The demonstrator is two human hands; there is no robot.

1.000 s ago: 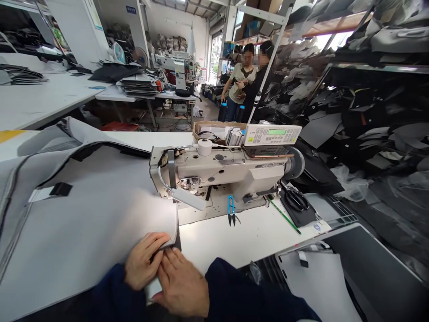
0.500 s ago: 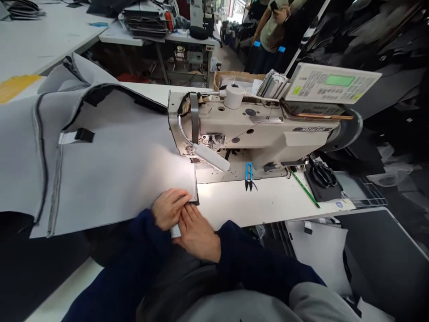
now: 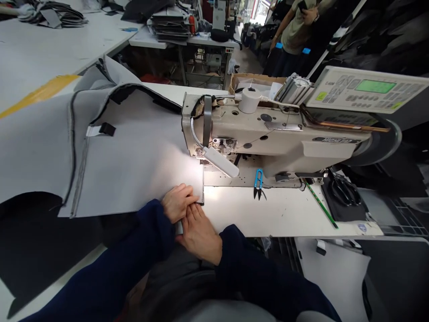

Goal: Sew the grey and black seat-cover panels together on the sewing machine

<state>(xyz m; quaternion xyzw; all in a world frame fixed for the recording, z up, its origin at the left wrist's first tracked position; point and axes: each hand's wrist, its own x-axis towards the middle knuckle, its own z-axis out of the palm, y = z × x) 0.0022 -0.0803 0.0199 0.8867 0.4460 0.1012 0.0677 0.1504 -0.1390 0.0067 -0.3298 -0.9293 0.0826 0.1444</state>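
A large light-grey fabric panel point(image 3: 134, 165) with dark edging lies on the table, its right edge by the needle area of a sewing machine point(image 3: 268, 134). My left hand point(image 3: 179, 202) grips the panel's front edge near the corner, fingers bent over it. Close against it, my right hand point(image 3: 201, 235) is closed on the same edge, fingers together and overlapping the left fingertips. A small pale piece of the material shows between my wrists. Both thumbs are mostly hidden. The machine's lamp point(image 3: 221, 162) lights the panel beside the needle.
Blue thread snips point(image 3: 258, 183) and a green pencil point(image 3: 321, 204) lie right of my hands. Black scissors point(image 3: 345, 190) rest farther right. A control panel point(image 3: 368, 89) tops the machine. Another panel point(image 3: 331, 273) lies lower right. A person point(image 3: 298, 31) stands at the back holding a phone.
The view has turned left, so the scene sits farther right. Both hands stay at the panel's edge, with the left fingers slightly shifted. The panel's left part hangs a little differently.
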